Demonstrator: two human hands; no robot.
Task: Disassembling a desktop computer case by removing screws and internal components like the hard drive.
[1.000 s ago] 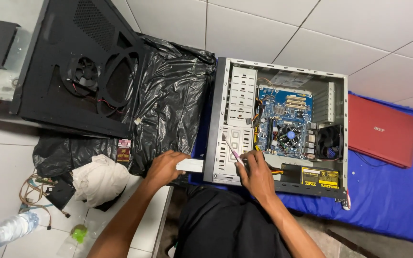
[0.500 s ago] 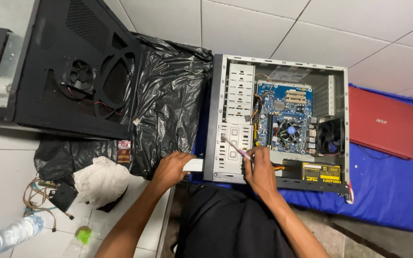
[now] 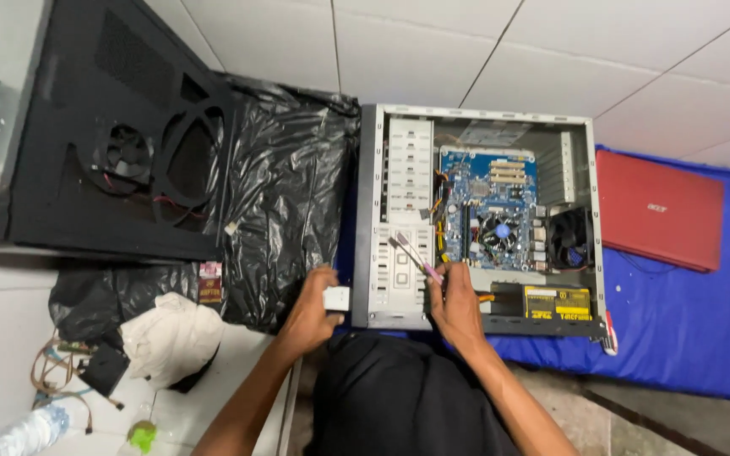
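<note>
One open computer case (image 3: 399, 211), one red laptop (image 3: 656, 209), left hand (image 3: 310, 312) gripping a white part (image 3: 336, 298), right hand (image 3: 456, 306) pinching a screwdriver (image 3: 413, 255), blue cloth (image 3: 686, 338) on white floor tiles (image 3: 433, 51)

Bare floor tiles (image 3: 433, 51) beyond the open computer case (image 3: 476, 215) leave free passage; a black plastic bag (image 3: 285, 194) crowds its left, a red laptop (image 3: 656, 211) its right.
</note>
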